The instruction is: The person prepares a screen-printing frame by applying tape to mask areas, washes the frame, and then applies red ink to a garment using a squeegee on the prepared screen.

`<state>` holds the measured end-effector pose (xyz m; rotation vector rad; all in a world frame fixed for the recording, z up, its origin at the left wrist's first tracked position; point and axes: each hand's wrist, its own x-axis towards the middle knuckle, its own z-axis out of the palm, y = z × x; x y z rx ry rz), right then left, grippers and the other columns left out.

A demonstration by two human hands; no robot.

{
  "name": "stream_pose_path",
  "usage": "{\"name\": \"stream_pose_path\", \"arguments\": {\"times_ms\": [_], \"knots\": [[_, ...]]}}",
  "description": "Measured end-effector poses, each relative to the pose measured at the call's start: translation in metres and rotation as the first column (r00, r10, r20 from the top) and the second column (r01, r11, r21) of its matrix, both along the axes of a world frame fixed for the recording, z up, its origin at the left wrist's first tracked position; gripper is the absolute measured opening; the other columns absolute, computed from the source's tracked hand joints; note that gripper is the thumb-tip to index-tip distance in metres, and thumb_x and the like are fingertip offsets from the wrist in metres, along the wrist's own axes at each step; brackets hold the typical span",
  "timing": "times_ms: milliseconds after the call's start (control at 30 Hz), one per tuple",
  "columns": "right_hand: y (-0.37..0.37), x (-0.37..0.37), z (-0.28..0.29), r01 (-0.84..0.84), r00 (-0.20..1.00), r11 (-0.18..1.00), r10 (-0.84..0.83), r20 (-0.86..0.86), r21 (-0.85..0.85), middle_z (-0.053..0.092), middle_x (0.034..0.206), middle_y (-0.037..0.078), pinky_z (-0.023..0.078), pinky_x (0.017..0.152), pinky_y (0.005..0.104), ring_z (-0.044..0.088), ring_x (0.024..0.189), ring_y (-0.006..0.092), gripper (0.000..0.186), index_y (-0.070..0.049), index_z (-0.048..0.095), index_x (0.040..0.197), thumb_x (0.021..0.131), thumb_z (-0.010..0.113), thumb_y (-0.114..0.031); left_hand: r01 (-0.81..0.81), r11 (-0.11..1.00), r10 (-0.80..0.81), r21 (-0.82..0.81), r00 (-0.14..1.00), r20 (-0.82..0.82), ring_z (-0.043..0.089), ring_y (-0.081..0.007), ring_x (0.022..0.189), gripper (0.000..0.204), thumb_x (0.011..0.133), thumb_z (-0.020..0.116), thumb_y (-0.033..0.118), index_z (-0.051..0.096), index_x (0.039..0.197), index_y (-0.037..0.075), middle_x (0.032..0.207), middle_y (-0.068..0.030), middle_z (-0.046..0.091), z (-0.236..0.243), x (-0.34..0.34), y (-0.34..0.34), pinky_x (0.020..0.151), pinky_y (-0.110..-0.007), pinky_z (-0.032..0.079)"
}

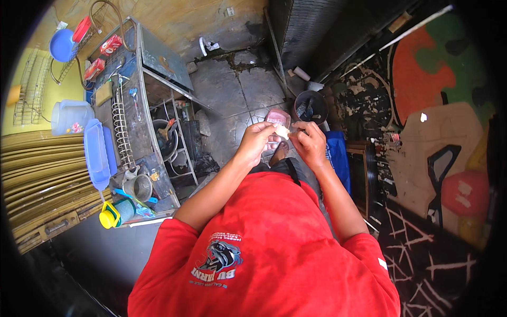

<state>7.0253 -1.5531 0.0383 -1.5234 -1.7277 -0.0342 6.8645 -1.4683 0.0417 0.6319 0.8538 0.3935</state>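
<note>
Both hands meet in front of my body, close together. In the fingers of my left hand (pixel 257 141) is a small pale cream piece (pixel 282 131), too small to name surely. The thumb and fingers of my right hand (pixel 310 145) pinch at its right edge; whether they grip the piece itself or a bit of it is hard to make out. Just beyond the fingers is a pink tub (pixel 278 115), partly hidden by my hands. My bare foot (pixel 280 152) shows below them.
A worn cabinet (pixel 168 68) stands on the left with a dish rack (pixel 120 129), blue plastic basket (pixel 97 153), metal cup (pixel 138 187) and yellow-lidded jar (pixel 117 212). To the right are a dark bucket (pixel 310 107) and blue bag (pixel 338 158). Grey tiles (pixel 219 95) lie ahead.
</note>
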Motion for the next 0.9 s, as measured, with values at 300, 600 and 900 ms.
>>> {"name": "stream_pose_path", "arguments": {"times_ms": [300,600,900], "knots": [[0.095,0.061,-0.028,-0.081,0.986,0.989,0.062,-0.156,-0.121,0.061,0.088,0.007,0.048,0.066,0.0321,0.061,0.078,0.0245,0.014,-0.006,0.06,0.077,0.066,0.068,-0.002,-0.295,0.951,0.286,-0.091,0.953,-0.101,0.061,-0.0144,0.076,0.017,0.088,0.058,0.018,0.056,0.098,0.004,0.089,-0.008,0.061,-0.052,0.048,0.079,0.065,-0.027,0.05],[0.157,0.093,-0.148,-0.329,0.406,0.563,-0.641,-0.651,-0.758,0.061,0.084,0.0,0.043,0.06,0.0228,0.054,0.068,0.008,0.023,-0.005,0.062,0.087,0.09,0.057,-0.027,-0.682,0.731,0.625,-0.011,0.676,-0.389,0.064,-0.0205,0.08,0.023,0.087,0.058,0.014,0.053,0.106,0.001,0.094,-0.0108,0.061,-0.243,0.021,0.289,0.072,-0.034,0.054],[0.344,0.094,-0.277,-0.467,0.232,0.315,-0.858,-0.459,-0.826,0.062,0.087,0.003,0.046,0.065,0.0247,0.055,0.068,0.0107,0.044,-0.006,0.059,0.099,0.089,0.051,-0.048,-0.833,0.549,0.719,0.071,0.427,-0.548,0.064,-0.0216,0.08,0.018,0.087,0.059,0.012,0.057,0.101,0.0,0.092,-0.011,0.063,-0.412,-0.033,0.471,0.07,-0.031,0.054]]}}
